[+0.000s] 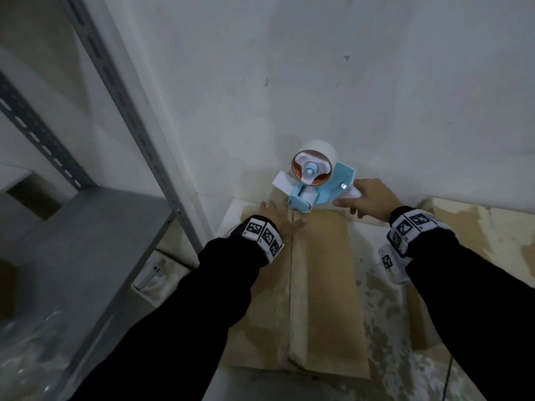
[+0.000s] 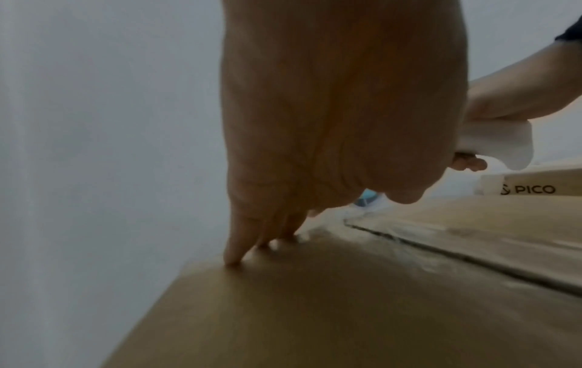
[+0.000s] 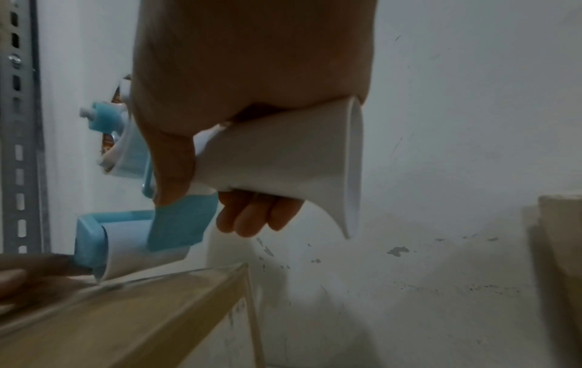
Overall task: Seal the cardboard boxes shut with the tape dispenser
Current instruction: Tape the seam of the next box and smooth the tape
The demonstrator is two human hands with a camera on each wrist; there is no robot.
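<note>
A brown cardboard box (image 1: 324, 279) lies in front of me against the white wall, its top flaps closed along a centre seam (image 1: 291, 285) with a strip of tape over it. My left hand (image 1: 275, 218) presses flat with straight fingers (image 2: 233, 251) on the left flap (image 2: 283, 311) at the far edge. My right hand (image 1: 367, 198) grips the white handle (image 3: 283, 159) of a blue tape dispenser (image 1: 312, 180). Its roller (image 3: 126, 251) sits at the box's far edge (image 3: 176, 276) by the seam. A short tape tail (image 1: 282, 182) sticks out to the left.
A grey metal shelving rack (image 1: 95, 215) stands close on the left, its slotted upright (image 3: 19, 124) near the box. A second cardboard box (image 1: 474, 227) sits to the right, with a white PICO box (image 2: 529, 189) that way. The wall (image 1: 347, 82) is right behind.
</note>
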